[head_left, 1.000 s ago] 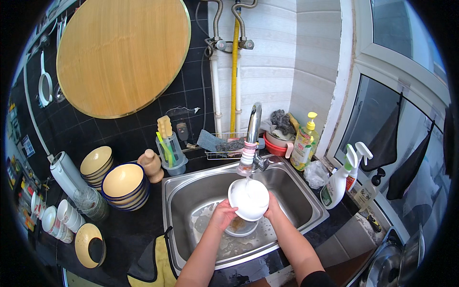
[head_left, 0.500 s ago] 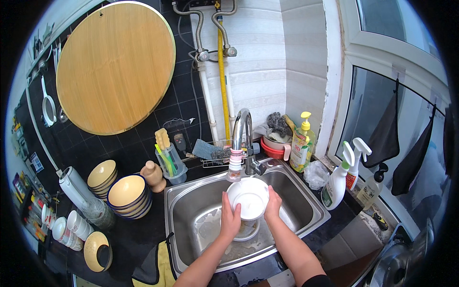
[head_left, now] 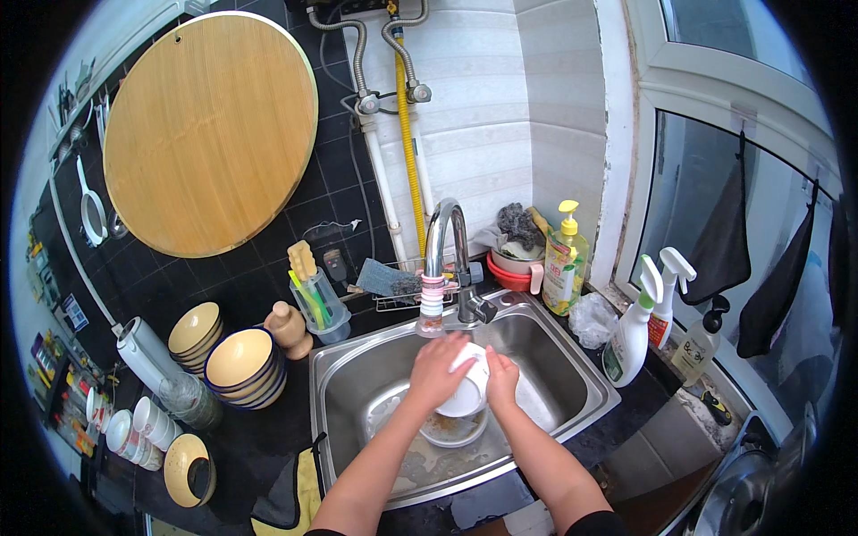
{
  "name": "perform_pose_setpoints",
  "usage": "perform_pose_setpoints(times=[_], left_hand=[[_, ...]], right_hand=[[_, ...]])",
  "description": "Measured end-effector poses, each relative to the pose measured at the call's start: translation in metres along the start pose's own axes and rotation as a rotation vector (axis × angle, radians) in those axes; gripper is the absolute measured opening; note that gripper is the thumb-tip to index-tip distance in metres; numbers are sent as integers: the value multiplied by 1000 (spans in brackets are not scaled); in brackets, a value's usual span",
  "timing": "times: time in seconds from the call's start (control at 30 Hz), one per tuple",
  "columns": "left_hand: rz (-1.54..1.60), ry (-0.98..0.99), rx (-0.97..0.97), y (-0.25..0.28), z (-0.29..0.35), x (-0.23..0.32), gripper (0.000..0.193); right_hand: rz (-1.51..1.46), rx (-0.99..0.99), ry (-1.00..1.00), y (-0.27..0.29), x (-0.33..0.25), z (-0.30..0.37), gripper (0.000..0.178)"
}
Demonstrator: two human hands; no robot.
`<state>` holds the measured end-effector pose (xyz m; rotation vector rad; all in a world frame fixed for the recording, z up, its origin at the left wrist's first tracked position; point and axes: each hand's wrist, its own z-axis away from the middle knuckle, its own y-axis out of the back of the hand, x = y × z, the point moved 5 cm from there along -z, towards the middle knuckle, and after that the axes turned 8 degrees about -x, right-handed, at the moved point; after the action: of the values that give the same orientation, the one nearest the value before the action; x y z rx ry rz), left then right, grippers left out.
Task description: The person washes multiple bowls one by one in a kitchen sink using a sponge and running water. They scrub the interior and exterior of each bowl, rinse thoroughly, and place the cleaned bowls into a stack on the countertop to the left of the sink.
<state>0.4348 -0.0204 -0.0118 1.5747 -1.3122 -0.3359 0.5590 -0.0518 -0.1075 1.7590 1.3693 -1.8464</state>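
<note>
Below the faucet (head_left: 447, 246), a white bowl (head_left: 466, 397) is held tilted between my two hands over the sink (head_left: 554, 393). My left hand (head_left: 435, 373) lies across the bowl's left and upper side, fingers pressed against it and slightly blurred. Gripping the right edge is my right hand (head_left: 502, 377), its fingers partly hidden behind the bowl. Underneath, a second white bowl (head_left: 453, 435) rests on the sink bottom with brownish water or residue in it. Whether water runs from the spout I cannot tell.
Left of the sink stand stacked cream bowls (head_left: 239, 362), a wooden jar (head_left: 288, 329) and a brush holder (head_left: 326, 317). A yellow-black cloth (head_left: 299, 491) hangs at the front edge. On the right are a yellow-pump soap bottle (head_left: 565, 268), a spray bottle (head_left: 628, 344) and a crumpled plastic bag (head_left: 593, 322).
The bowl has been tilted, and my left hand has moved from its left side up over its upper face. More of the lower bowl now shows. The view has shifted slightly.
</note>
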Motion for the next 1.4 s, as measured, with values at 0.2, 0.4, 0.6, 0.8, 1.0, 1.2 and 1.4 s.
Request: perform_pose_setpoints(times=[0.2,0.4,0.6,0.8,1.0,1.2,1.4], left_hand=[[579,329,136,-15,47,-56,76],[1432,684,342,-53,81,-76,47],[1685,693,494,-54,87,-79,49],[1850,703,339,-68,91,-83,56],[1988,703,286,-72,90,-73,65],[2042,682,153,-79,82,-65,70],[1592,917,-17,-97,89,-78,73]], right_hand=[[-34,72,-87,1,4,-1,31],[-38,-124,-127,-14,8,-4,29],[97,-359,-171,-36,1,6,39],[-83,-306,-501,-22,28,-3,40],[-280,-509,-648,-36,23,10,39],[-341,-653,-501,-47,-1,16,39],[14,-627,-324,-49,-19,15,30]])
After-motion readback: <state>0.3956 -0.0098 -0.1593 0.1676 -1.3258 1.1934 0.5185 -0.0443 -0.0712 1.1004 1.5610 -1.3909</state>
